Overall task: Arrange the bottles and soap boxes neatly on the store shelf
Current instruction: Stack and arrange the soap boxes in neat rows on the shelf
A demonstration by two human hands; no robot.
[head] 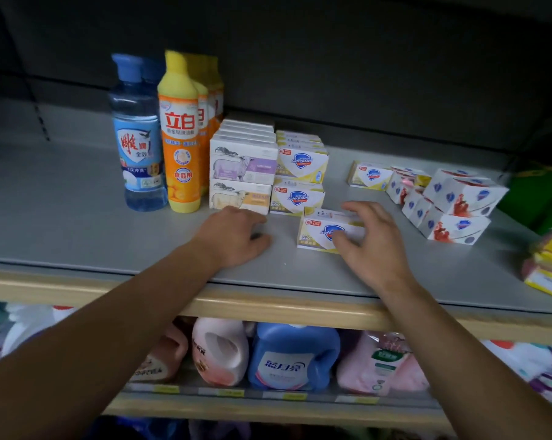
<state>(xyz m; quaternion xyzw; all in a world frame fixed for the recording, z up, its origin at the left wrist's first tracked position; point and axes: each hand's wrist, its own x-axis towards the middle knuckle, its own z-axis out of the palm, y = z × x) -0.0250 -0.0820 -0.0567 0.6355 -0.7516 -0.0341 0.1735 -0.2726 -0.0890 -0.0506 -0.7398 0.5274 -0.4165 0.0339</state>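
Nearest, the wooden front lip (268,304) of the grey shelf (78,223) runs left to right, with bare grey surface behind it from 9 o'clock to the centre and a smaller bare strip toward 4 o'clock. Below the lip, the lower shelf holds a pink jug (219,352) and a blue detergent jug (292,357), side by side.

The left hand (233,238) lies palm down on the shelf, fingers loosely curled and holding nothing, its fingertips just beside the lower sheep-print soap box (239,196). The right hand (371,246) is spread over a loose yellow-and-white soap box (320,231), thumb on its front face and fingers over its right end; the box stands on a long edge, long axis left to right, label facing the camera.

Behind it at 12 o'clock, matching yellow soap boxes (300,179) are stacked two high in a row running back, touching the sheep-print stack (243,163) on their left. At 10 o'clock stand an orange bottle (179,134) and a blue bottle (139,134), upright, caps up, more behind them.

At 2 o'clock a single yellow box (368,176) lies apart, beside a skewed pile of white-and-red soap boxes (455,204). At 3 o'clock, yellow packets (549,268) meet the frame edge.
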